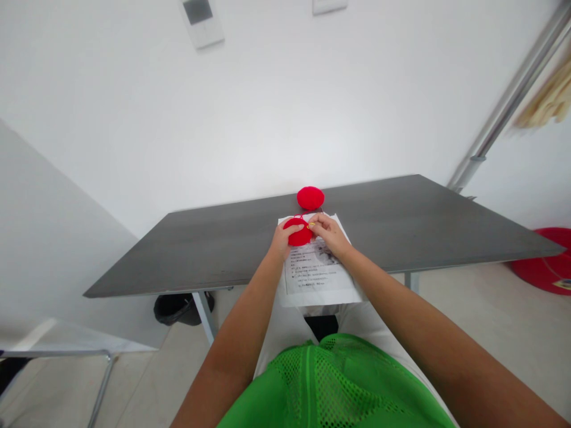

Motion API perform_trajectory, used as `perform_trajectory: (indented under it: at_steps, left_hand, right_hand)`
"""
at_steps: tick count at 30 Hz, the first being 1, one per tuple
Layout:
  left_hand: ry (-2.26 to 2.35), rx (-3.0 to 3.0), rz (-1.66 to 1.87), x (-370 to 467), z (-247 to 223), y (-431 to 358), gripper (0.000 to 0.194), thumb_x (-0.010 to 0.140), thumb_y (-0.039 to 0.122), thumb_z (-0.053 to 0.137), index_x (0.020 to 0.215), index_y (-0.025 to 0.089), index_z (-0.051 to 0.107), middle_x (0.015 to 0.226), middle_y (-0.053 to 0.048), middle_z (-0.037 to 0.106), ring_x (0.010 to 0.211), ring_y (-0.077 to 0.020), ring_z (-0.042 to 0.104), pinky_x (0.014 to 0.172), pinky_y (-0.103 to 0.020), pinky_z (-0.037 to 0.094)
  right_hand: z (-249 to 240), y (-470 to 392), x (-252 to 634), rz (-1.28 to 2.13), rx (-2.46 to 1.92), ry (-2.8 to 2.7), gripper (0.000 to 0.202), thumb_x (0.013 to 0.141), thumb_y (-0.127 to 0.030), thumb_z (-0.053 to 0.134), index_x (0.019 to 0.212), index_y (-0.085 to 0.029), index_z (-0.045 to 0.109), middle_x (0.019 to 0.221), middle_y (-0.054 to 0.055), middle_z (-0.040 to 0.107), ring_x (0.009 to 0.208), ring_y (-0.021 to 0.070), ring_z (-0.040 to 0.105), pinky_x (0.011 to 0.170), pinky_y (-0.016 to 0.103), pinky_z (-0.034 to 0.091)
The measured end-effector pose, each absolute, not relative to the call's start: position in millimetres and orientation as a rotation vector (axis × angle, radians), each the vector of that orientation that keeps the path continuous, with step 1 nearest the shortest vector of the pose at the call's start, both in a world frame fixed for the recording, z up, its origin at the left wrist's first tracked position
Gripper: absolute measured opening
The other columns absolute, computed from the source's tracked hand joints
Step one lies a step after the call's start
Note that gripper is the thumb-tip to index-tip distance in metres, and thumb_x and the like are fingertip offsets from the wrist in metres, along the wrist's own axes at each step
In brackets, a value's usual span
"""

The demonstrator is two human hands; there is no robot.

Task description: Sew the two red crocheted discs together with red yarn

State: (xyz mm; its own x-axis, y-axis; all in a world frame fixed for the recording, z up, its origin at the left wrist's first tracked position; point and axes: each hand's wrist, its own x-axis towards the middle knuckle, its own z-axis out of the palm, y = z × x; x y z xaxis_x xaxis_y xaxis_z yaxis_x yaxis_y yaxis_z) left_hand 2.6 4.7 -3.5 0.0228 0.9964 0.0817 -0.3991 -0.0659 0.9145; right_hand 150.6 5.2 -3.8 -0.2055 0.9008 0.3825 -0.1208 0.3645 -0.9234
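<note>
My left hand (pixel 282 239) is closed on a round, flat red crochet piece (pixel 298 238), with the thumb lying across its face. At the right edge of that piece, the fingers of my right hand (pixel 329 232) pinch a small yellow loop (pixel 311 225) that looks like a stitch marker. A ball of red yarn (pixel 310 198) sits just beyond both hands, and a strand of yarn shows between it and the piece. Under my hands lies a printed sheet of paper (pixel 312 279) with text and a dark picture, overhanging the table's front edge.
The dark grey table (pixel 200 249) stands against a white wall (pixel 250 119). Below its left side is a black bin (pixel 178 309). A red round object (pixel 542 267) is on the floor at right, near a metal pole (pixel 504 110).
</note>
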Motion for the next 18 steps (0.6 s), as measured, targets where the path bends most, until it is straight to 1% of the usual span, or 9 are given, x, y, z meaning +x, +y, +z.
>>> perform_trajectory:
  at_steps: [6, 15, 18]
  left_hand:
    - [0.842, 0.981, 1.41, 2.5, -4.6, 5.6, 0.027, 0.054, 0.024, 0.081, 0.077, 0.017, 0.068, 0.07, 0.002, 0.068, 0.066, -0.0133, 0.061, 0.067, -0.027, 0.047]
    - [0.848, 0.978, 1.392, 2.8, -4.6, 5.2, 0.028, 0.052, 0.023, 0.081, 0.076, 0.016, 0.068, 0.069, 0.001, 0.068, 0.065, -0.0138, 0.061, 0.066, -0.027, 0.047]
    - [0.856, 0.979, 1.388, 2.4, -4.2, 4.8, 0.029, 0.052, 0.024, 0.081, 0.076, 0.016, 0.067, 0.07, 0.001, 0.068, 0.065, -0.0139, 0.061, 0.067, -0.027, 0.047]
  right_hand:
    - [-1.5, 3.9, 151.2, 1.123, -0.739, -1.466, 0.017, 0.074, -0.037, 0.067, 0.073, -0.023, 0.057, 0.056, -0.005, 0.052, 0.053, 0.0132, 0.051, 0.053, 0.027, 0.048]
    - [-2.6, 4.6, 151.3, 1.134, -0.728, -1.468, 0.018, 0.074, -0.036, 0.066, 0.069, -0.023, 0.055, 0.053, -0.006, 0.05, 0.051, 0.0134, 0.052, 0.055, 0.028, 0.048]
    - [-3.0, 5.0, 150.5, 1.135, -0.732, -1.465, 0.017, 0.074, -0.037, 0.066, 0.071, -0.023, 0.056, 0.054, -0.006, 0.051, 0.052, 0.0135, 0.052, 0.055, 0.028, 0.048]
